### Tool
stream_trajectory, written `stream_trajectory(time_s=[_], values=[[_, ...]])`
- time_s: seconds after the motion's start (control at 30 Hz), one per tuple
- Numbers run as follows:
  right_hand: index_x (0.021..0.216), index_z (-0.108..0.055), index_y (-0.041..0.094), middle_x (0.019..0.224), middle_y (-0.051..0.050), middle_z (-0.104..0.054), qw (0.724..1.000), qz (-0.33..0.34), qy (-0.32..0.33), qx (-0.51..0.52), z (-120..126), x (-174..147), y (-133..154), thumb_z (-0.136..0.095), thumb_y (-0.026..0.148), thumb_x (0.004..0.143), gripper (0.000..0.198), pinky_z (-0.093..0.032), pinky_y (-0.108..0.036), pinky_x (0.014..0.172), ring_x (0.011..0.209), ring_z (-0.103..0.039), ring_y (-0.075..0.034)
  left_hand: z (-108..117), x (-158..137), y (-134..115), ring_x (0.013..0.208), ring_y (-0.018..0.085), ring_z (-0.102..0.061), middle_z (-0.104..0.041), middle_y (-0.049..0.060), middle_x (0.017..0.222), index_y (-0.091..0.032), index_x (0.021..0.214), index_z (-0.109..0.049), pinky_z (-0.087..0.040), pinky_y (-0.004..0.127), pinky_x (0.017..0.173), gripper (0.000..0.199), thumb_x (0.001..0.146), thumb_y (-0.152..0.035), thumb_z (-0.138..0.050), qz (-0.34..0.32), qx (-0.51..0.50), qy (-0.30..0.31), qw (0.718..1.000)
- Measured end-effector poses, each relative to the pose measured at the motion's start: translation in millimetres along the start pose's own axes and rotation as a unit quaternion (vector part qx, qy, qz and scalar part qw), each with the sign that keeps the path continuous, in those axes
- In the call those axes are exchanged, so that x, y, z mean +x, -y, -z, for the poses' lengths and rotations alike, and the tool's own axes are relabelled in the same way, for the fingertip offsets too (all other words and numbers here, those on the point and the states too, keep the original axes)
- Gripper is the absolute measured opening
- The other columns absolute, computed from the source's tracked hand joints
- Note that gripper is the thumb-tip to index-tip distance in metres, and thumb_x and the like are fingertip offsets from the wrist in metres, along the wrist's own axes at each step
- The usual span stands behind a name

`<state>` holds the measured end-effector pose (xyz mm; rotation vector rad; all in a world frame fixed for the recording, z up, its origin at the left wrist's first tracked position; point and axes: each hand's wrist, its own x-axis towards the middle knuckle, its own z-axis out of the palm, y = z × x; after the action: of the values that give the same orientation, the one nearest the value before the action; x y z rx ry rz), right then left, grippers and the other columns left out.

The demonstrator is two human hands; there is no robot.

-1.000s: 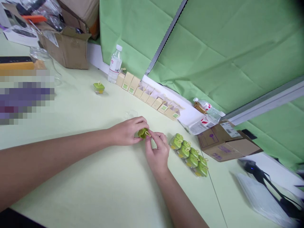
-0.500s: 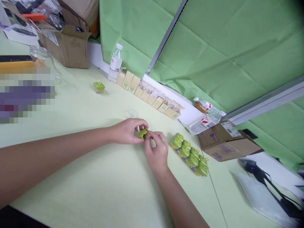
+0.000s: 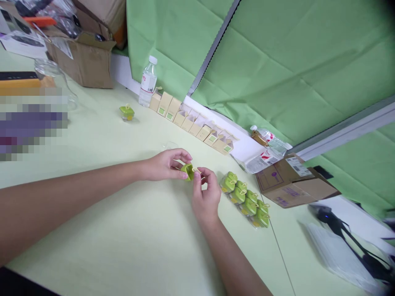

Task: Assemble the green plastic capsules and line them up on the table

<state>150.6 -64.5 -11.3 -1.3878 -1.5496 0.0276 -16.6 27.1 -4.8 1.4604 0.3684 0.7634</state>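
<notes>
Between thumb and fingers, my left hand (image 3: 166,164) grips a small green lid (image 3: 187,171), its hollow side showing. My right hand (image 3: 207,197) pinches a small pale loop (image 3: 196,169) at the lid's right edge; whether the loop is fastened to the lid I cannot tell. Behind my left hand, a clear plastic cup (image 3: 170,145) stands partly hidden. To the right of my right hand, several small clear containers with green lids and loops (image 3: 245,198) stand in a tight group. One more green-lidded container (image 3: 126,112) stands alone at the upper left.
A row of small cardboard boxes (image 3: 193,123) runs along the back, beside an upright water bottle (image 3: 148,82). Bottles (image 3: 268,154) lie near a carton (image 3: 293,181) at right. Clear plastic sheets (image 3: 336,255) lie far right. A full cardboard box (image 3: 83,61) and glass jar (image 3: 61,82) stand left.
The green lid has turned so that more of its hollow inside shows. My right hand has drawn slightly right with the loop, and my left hand has shifted slightly up.
</notes>
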Motion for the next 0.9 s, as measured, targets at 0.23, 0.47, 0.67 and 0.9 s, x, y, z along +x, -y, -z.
stream_trajectory(time_s=[0.23, 0.47, 0.67, 0.9], values=[[0.101, -0.062, 0.019, 0.084, -0.002, -0.063, 0.983, -0.087, 0.007, 0.161, -7.2, -4.5, 4.0, -0.059, 0.031, 0.091, 0.016, -0.051, -0.029, 0.072, 0.076, -0.061, -0.014, 2.9, 0.2, -3.6, 0.1, 0.019, -0.064, -0.066, 0.008, 0.11, -0.02, 0.119, -0.057, -0.048, 0.04, 0.094, 0.051, 0.074, -0.022, -0.08, 0.042, -0.076, -0.008, 0.996], [0.101, -0.065, 0.018, 0.081, -0.003, -0.065, 0.975, -0.109, 0.016, 0.192, -6.3, -5.2, 14.1, -0.062, 0.033, 0.089, 0.02, -0.053, -0.029, 0.07, 0.073, -0.061, -0.014, 2.6, 0.7, -6.1, 0.109, 0.022, -0.064, -0.069, 0.009, 0.115, -0.016, 0.111, -0.068, -0.046, 0.042, 0.104, 0.033, 0.082, -0.031, -0.075, 0.082, -0.157, 0.064, 0.982], [0.098, -0.069, 0.017, 0.083, -0.004, -0.07, 0.985, -0.071, -0.025, 0.154, -1.1, -1.1, 16.6, -0.065, 0.027, 0.087, 0.015, -0.053, -0.028, 0.067, 0.072, -0.063, -0.014, 1.4, -2.0, -13.8, 0.119, 0.024, -0.06, -0.066, 0.01, 0.122, -0.016, 0.112, -0.068, -0.043, 0.044, 0.109, 0.03, 0.088, -0.032, -0.069, 0.078, -0.179, 0.099, 0.976], [0.086, -0.074, 0.019, 0.078, -0.001, -0.073, 0.993, -0.053, -0.023, 0.099, 2.8, -0.7, 20.4, -0.067, 0.021, 0.083, 0.008, -0.051, -0.026, 0.061, 0.064, -0.062, -0.013, 4.7, -3.3, -12.2, 0.111, 0.019, -0.064, -0.068, 0.006, 0.116, -0.02, 0.121, -0.062, -0.043, 0.042, 0.108, 0.036, 0.086, -0.027, -0.07, 0.112, -0.178, 0.1, 0.972]])
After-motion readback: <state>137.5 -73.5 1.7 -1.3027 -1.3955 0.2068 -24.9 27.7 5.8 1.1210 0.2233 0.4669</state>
